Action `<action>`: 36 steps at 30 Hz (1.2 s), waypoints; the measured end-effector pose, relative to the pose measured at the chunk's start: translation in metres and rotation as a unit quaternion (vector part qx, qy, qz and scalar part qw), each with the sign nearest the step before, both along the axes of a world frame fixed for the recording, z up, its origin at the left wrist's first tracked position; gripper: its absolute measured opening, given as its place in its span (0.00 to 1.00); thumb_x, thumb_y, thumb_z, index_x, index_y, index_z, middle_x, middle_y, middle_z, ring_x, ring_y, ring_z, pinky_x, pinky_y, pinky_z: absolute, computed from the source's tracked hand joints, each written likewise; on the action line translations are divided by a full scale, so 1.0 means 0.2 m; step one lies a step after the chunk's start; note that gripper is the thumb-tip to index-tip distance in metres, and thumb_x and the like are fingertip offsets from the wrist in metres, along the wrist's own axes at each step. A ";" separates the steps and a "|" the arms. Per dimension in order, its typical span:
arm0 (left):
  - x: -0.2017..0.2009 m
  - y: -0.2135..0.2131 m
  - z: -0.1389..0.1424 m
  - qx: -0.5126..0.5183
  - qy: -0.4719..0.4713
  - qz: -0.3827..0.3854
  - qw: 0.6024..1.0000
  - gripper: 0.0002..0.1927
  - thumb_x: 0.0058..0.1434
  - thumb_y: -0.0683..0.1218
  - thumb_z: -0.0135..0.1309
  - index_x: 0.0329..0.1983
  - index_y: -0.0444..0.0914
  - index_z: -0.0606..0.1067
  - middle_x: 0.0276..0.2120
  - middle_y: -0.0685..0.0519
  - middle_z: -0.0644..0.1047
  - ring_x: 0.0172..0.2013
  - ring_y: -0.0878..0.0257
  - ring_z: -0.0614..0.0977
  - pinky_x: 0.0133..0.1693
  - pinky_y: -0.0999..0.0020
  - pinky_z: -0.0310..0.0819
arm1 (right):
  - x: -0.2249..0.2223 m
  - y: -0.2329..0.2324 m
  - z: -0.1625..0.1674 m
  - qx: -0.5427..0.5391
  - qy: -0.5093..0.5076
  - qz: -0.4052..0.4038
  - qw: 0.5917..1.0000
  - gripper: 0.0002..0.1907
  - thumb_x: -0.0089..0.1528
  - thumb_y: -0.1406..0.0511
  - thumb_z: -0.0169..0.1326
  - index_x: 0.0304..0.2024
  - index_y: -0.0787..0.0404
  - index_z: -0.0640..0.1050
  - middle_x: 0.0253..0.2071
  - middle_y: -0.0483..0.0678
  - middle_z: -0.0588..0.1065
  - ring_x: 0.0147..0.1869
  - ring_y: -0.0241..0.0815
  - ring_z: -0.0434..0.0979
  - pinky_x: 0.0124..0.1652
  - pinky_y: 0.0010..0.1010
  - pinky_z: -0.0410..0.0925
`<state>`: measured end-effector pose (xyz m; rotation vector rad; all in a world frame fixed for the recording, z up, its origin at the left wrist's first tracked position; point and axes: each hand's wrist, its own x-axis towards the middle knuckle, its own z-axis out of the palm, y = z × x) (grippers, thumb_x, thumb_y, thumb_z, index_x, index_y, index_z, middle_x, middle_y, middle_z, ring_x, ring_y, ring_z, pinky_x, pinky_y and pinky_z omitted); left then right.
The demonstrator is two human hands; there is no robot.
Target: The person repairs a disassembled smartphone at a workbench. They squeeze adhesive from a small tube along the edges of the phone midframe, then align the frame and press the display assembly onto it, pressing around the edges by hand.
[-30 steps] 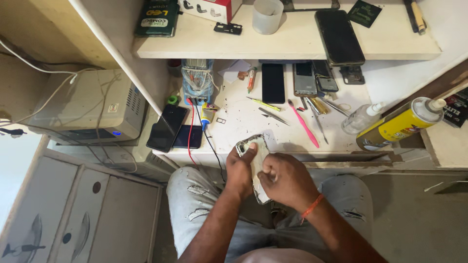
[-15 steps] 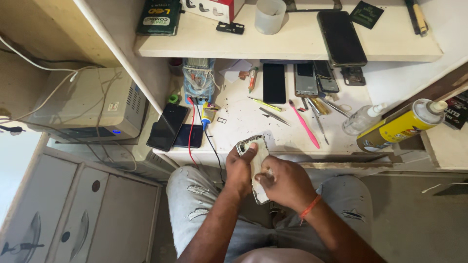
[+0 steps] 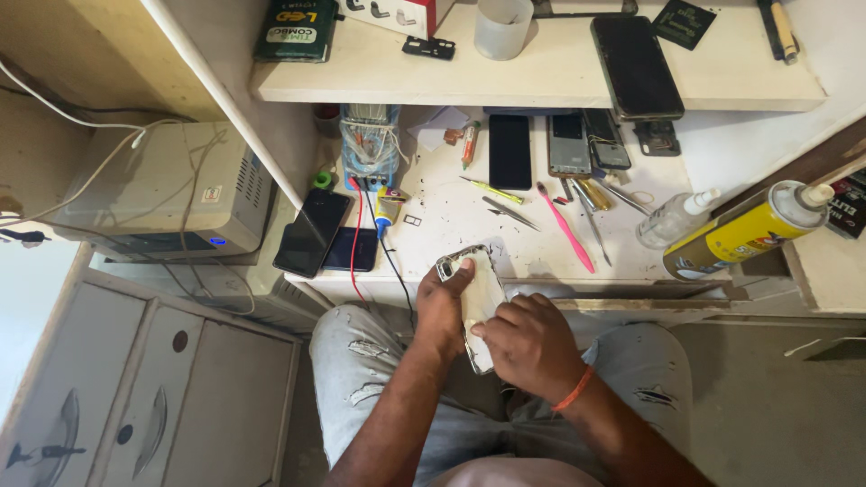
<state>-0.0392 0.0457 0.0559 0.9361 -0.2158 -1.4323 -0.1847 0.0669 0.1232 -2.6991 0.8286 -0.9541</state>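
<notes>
The left hand [image 3: 442, 311] is wrapped around the left edge of a pale phone back housing [image 3: 481, 298], thumb lying over its upper corner, so it holds the housing firmly. The right hand [image 3: 532, 347] presses its fingertips [image 3: 478, 329] against the housing's inner face near the lower half; whether something small is pinched there cannot be told. An orange band [image 3: 574, 390] circles the right wrist. The housing sits above the person's lap, just at the near edge of the white worktop [image 3: 442, 225].

On the worktop, at 12 o'clock from the housing, lie a black phone [image 3: 510, 151] and two opened phones [image 3: 586, 142] side by side. At 1 o'clock are a pink pry tool [image 3: 566, 227] and tweezers [image 3: 510, 214] (both well apart from the hands). At 3 o'clock a yellow spray can [image 3: 744, 230] lies tilted beside a small clear bottle [image 3: 672, 219]. At 10 o'clock two dark phones [image 3: 325, 236] rest near red and black leads [image 3: 359, 225]. A white cup [image 3: 502, 27] stands on the upper shelf [image 3: 559, 86].
</notes>
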 end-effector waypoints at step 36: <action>-0.01 -0.38 -0.06 0.045 -0.016 0.087 0.995 0.13 0.62 0.42 0.58 0.48 0.30 0.76 0.36 0.45 0.80 0.34 0.54 0.81 0.37 0.59 0.77 | -0.03 -0.13 -0.04 0.007 0.062 -0.029 0.998 0.09 0.50 0.64 0.65 0.24 0.56 0.75 0.30 0.45 0.70 0.38 0.49 0.70 0.40 0.42 0.61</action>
